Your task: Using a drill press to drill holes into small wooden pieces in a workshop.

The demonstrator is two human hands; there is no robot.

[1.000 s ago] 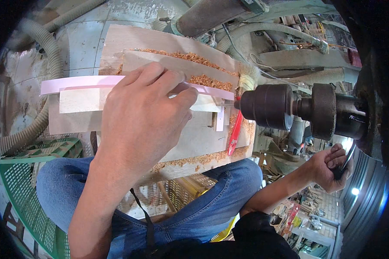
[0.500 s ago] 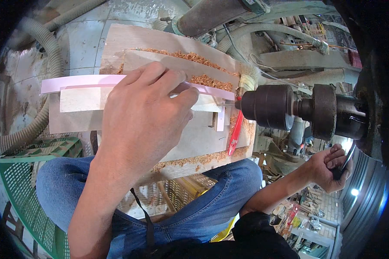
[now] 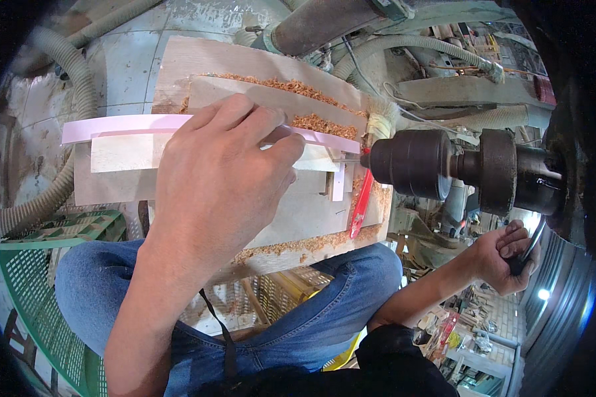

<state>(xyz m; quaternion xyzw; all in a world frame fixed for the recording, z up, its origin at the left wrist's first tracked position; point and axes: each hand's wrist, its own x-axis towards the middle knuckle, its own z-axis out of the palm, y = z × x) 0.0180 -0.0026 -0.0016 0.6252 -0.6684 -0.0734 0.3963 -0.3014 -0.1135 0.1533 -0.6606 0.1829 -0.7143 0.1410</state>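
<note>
My left hand [image 3: 222, 165] is closed over a pale wooden piece [image 3: 126, 153], the fingers reaching over a pink-edged strip [image 3: 126, 124] that lies along its far side. The hand hides the middle of both. At the right end of the piece, a thin drill bit [image 3: 346, 160] meets the wood or comes very close to it; I cannot tell how deep it sits. The bit is held in a dark drill chuck [image 3: 410, 164]. Lower right, my right hand [image 3: 506, 258] grips the lever handle [image 3: 535, 241] of the drill press.
Layered boards [image 3: 278, 218] carry the work, with wood shavings [image 3: 324, 126] along their edges. A red strip [image 3: 360, 205] lies below the bit, and a bristle brush [image 3: 381, 116] stands behind it. A green plastic crate [image 3: 40, 284] is at left, near a ribbed hose [image 3: 79, 79].
</note>
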